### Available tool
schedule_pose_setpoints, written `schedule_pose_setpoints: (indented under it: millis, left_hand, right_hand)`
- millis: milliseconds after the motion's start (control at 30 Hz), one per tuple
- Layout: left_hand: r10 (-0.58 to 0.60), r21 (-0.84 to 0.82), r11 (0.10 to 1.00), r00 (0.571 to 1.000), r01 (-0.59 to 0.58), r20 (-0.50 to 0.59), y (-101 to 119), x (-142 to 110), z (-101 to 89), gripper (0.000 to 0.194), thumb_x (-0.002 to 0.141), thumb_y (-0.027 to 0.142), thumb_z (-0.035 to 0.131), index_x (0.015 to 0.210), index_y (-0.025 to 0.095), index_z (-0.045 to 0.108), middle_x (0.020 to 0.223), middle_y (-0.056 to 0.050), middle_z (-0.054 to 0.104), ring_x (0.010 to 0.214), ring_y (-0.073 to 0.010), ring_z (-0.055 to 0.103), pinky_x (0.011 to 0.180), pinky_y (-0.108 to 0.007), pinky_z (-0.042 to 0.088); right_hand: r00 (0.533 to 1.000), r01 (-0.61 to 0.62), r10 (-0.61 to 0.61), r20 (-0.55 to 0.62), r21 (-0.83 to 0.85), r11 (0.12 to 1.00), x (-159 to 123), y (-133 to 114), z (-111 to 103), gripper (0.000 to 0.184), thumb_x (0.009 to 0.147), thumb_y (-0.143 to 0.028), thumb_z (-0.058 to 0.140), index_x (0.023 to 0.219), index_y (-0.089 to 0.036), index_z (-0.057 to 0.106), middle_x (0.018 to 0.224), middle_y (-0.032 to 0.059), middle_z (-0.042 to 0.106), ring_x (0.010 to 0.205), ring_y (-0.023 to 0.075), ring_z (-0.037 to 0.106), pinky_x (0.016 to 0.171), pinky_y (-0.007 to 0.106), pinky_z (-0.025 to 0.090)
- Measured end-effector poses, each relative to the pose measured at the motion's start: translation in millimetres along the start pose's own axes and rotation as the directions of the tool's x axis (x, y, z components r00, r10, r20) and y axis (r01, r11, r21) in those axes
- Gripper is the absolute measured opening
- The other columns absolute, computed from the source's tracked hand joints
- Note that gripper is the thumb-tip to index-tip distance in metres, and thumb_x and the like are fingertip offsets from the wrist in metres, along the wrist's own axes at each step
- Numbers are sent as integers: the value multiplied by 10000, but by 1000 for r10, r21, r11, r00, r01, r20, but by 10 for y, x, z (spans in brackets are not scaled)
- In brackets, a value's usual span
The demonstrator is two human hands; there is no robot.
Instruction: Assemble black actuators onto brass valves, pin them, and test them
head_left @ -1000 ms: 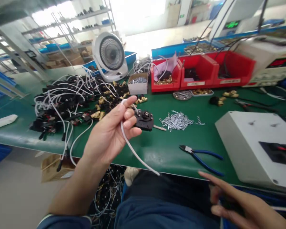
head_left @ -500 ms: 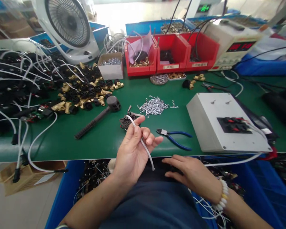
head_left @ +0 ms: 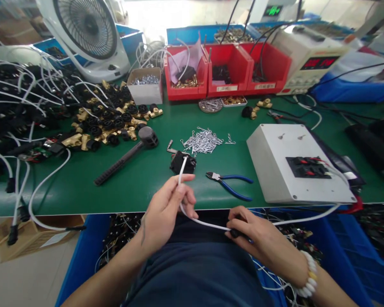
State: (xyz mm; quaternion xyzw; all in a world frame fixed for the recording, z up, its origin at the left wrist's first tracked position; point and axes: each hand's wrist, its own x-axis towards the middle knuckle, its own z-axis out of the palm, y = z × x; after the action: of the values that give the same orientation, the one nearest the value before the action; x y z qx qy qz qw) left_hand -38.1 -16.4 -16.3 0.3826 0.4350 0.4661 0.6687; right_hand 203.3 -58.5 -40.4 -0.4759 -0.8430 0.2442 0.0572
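Observation:
My left hand (head_left: 168, 202) pinches a white cable (head_left: 205, 223) between thumb and fingers, close to the table's front edge. From there the cable runs up to a small black device (head_left: 180, 162) lying on the green table. Its other end carries a black connector (head_left: 238, 233), which my right hand (head_left: 259, 236) grips over my lap. Blue-handled cutting pliers (head_left: 232, 183) lie right of my left hand. Behind the device is a pile of silver wire clips (head_left: 204, 141). A black mallet (head_left: 128, 155) rests to the left.
Brass fittings (head_left: 112, 123) and white-cabled assemblies (head_left: 16, 106) are heaped at left, near a fan (head_left: 89, 34). Red bins (head_left: 228, 70) stand at the back. A grey box with switches (head_left: 294, 164) and a power supply (head_left: 310, 64) are at right. Blue crates (head_left: 345, 264) sit below the table.
My left hand has moved left and down along the cable. The black device has turned. The cable now stretches across to my right hand, which has closed on its connector.

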Motion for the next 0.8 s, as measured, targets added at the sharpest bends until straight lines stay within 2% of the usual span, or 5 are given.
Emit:
schedule_pose_setpoints:
  millis: [100,267,467,667,800]
  left_hand:
    - [104,493,869,989,-39,-104,-93,-101,-345,264,976,292,517,1194,210,642,798,19,668,576,-113,658,681,-270,574]
    - [309,847,530,940,-47,-141,-243,-156,-693,439,954,294,467,1359,142,540,1161,-140,665,914,-227,735,833,-393,610]
    - [511,976,-40,836,-212,203,-162,-134,-760,679,919,281,615,1533,151,356,1414,-226,512,1332,-385,541,1083,-568,512]
    - [479,854,-166,716,-494,508,-80,-117,-370,472,928,342,684,1357,213,535,1489,-212,476,1374,-386,510,1069,-560,524]
    - [610,900,-1,713,-436,347,-177,198,-446,119,963,265,615,1043,179,633,1163,-116,698,1095,-249,673,972,-419,579]
  right_hand:
    - [998,58,-58,-13,15,998,-61,9,-49,101,953,-212,622,1005,-204,708,886,24,743,754,157,716,689,253,544]
    - [983,128,-131,-126,-33,991,12,1,-100,158,991,-286,595,1060,-188,698,909,27,777,770,169,749,693,270,572]
    - [967,125,-130,-218,-38,991,74,-15,-195,210,1029,-252,501,1107,-146,666,975,61,777,824,160,759,721,259,598]
    - [973,119,-120,-197,-16,993,90,-59,-241,170,1004,-208,541,1080,-148,682,940,52,768,822,158,754,703,241,596]
    - [967,108,-98,-237,31,994,95,-83,-313,166,992,-177,557,1090,-151,689,937,41,762,811,128,743,738,212,584]
